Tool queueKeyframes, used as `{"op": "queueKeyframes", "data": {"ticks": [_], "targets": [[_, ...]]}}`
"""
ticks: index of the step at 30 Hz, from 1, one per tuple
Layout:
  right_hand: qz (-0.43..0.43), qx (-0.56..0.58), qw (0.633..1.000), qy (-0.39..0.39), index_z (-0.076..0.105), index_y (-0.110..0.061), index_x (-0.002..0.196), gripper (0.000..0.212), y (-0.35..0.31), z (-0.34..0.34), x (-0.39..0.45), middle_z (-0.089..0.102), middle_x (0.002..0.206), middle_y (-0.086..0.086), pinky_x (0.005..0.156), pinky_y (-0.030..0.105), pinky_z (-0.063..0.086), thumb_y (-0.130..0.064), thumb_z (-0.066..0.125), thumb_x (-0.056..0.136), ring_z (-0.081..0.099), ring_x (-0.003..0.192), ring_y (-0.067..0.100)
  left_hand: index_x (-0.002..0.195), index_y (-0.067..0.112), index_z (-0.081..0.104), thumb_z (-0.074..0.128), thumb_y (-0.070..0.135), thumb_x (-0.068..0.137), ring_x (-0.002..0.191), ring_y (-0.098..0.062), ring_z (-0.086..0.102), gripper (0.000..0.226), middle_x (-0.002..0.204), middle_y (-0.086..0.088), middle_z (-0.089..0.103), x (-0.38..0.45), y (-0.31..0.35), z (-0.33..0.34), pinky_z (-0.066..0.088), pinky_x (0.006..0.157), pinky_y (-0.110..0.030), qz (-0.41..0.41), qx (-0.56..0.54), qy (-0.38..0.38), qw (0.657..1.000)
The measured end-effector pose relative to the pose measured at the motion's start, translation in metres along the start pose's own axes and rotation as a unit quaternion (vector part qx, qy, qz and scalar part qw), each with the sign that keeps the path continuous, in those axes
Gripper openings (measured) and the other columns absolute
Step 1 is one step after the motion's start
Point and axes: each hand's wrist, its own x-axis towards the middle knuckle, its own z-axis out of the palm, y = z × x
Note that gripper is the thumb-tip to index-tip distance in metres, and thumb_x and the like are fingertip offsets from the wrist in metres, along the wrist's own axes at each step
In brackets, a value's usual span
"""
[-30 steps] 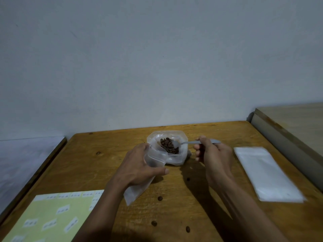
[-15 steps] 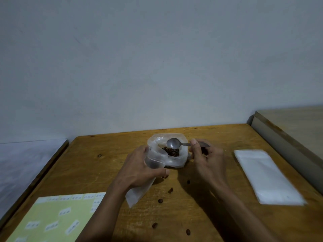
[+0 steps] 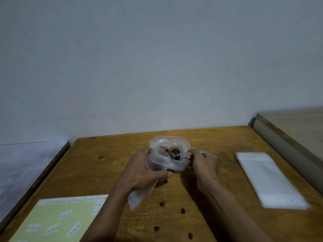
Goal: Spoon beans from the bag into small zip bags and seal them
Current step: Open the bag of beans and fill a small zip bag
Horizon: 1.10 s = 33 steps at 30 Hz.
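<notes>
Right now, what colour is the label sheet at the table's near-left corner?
Pale yellow-green sheet with small white labels, seen in the head view.

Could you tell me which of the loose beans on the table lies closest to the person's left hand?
The bean just below the left hand's thumb tip, beside the small zip bag; the other spilled beans lie farther toward the camera.

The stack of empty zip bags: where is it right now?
In the head view, the stack of empty zip bags lies flat on the table's right side, right of the right hand.

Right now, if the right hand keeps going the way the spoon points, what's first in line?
Probably the beans in the bean bag; the right hand aims the spoon left into its mouth. Depth is unclear.
</notes>
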Motion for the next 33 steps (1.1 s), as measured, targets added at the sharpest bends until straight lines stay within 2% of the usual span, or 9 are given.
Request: {"op": "queueKeyframes", "data": {"ticks": [6, 11, 15, 19, 23, 27, 28, 31, 33], "targets": [[-0.042, 0.031, 0.999, -0.004, 0.072, -0.007, 0.083, 0.021, -0.025, -0.014, -0.002, 0.068, 0.063, 0.003, 0.051, 0.027, 0.047, -0.019, 0.063, 0.097, 0.057, 0.051, 0.009, 0.151, 0.025, 0.039, 0.078, 0.081, 0.047, 0.127, -0.017, 0.052, 0.124, 0.148, 0.005, 0.050, -0.005, 0.001, -0.001, 0.052, 0.101, -0.042, 0.007, -0.014, 0.015, 1.000], [-0.111, 0.029, 0.991, -0.069, 0.074, -0.007, 0.083, 0.025, -0.048, -0.025, -0.018, 0.068, 0.065, 0.005, 0.054, 0.032, 0.047, -0.024, 0.062, 0.097, 0.058, 0.058, 0.014, 0.145, 0.026, 0.044, 0.080, 0.080, 0.047, 0.118, -0.015, 0.056, 0.117, 0.140, 0.007, 0.055, -0.007, 0.005, -0.003, 0.055, 0.095, -0.040, 0.000, -0.036, 0.033, 0.999], [-0.263, -0.111, 0.949, -0.136, 0.073, -0.017, 0.082, 0.024, -0.051, -0.025, -0.035, 0.070, 0.068, 0.004, 0.056, 0.039, 0.056, -0.031, 0.061, 0.097, 0.064, 0.059, 0.016, 0.144, 0.025, 0.040, 0.085, 0.068, 0.056, 0.113, -0.013, 0.051, 0.107, 0.133, 0.009, 0.050, -0.009, 0.011, -0.004, 0.048, 0.084, -0.027, -0.002, -0.053, 0.053, 0.997], [-0.361, -0.140, 0.919, -0.077, 0.071, -0.022, 0.080, 0.023, -0.052, -0.022, -0.034, 0.067, 0.064, -0.008, 0.051, 0.025, 0.053, -0.031, 0.059, 0.098, 0.065, 0.061, 0.004, 0.138, 0.025, 0.042, 0.089, 0.054, 0.062, 0.104, -0.009, 0.051, 0.094, 0.119, 0.014, 0.047, -0.013, 0.015, -0.011, 0.038, 0.067, -0.012, -0.003, -0.083, 0.090, 0.992], [-0.330, -0.240, 0.912, -0.039, 0.074, -0.017, 0.084, 0.028, -0.033, -0.018, -0.016, 0.068, 0.067, -0.008, 0.055, 0.032, 0.054, -0.031, 0.056, 0.100, 0.064, 0.060, 0.009, 0.136, 0.024, 0.045, 0.090, 0.055, 0.060, 0.100, -0.008, 0.054, 0.094, 0.117, 0.014, 0.050, -0.017, 0.011, -0.020, 0.038, 0.064, -0.011, -0.009, -0.094, 0.118, 0.988], [-0.317, -0.309, 0.896, -0.015, 0.075, -0.014, 0.104, 0.022, -0.014, -0.024, -0.006, 0.071, 0.081, -0.005, 0.052, 0.010, 0.041, -0.026, 0.056, 0.100, 0.058, 0.065, -0.003, 0.134, 0.028, 0.044, 0.090, 0.055, 0.059, 0.093, 0.000, 0.053, 0.093, 0.118, 0.014, 0.051, -0.020, 0.009, -0.025, 0.038, 0.061, -0.009, -0.008, -0.103, 0.110, 0.989], [-0.286, -0.289, 0.913, -0.003, 0.073, -0.015, 0.105, 0.021, -0.011, -0.025, -0.003, 0.073, 0.086, -0.004, 0.057, 0.012, 0.046, -0.027, 0.058, 0.099, 0.060, 0.069, -0.002, 0.133, 0.028, 0.044, 0.091, 0.055, 0.059, 0.094, -0.001, 0.053, 0.092, 0.119, 0.014, 0.051, -0.020, 0.009, -0.025, 0.039, 0.062, -0.009, -0.005, -0.104, 0.110, 0.988], [-0.131, -0.197, 0.971, -0.038, 0.069, -0.023, 0.104, 0.020, -0.003, -0.017, 0.007, 0.072, 0.096, 0.000, 0.080, 0.041, 0.059, -0.039, 0.061, 0.096, 0.068, 0.084, 0.014, 0.130, 0.030, 0.043, 0.091, 0.056, 0.058, 0.100, -0.007, 0.056, 0.091, 0.119, 0.013, 0.053, -0.019, 0.010, -0.024, 0.041, 0.065, -0.013, -0.005, -0.111, 0.117, 0.987], [-0.082, -0.206, 0.972, -0.074, 0.061, -0.022, 0.125, 0.045, 0.000, -0.011, 0.008, 0.067, 0.117, 0.004, 0.091, 0.047, 0.056, -0.051, 0.061, 0.092, 0.066, 0.103, 0.022, 0.129, 0.031, 0.042, 0.090, 0.059, 0.055, 0.102, -0.010, 0.058, 0.093, 0.121, 0.011, 0.055, -0.018, 0.011, -0.022, 0.043, 0.067, -0.016, -0.006, -0.114, 0.119, 0.986]]}}
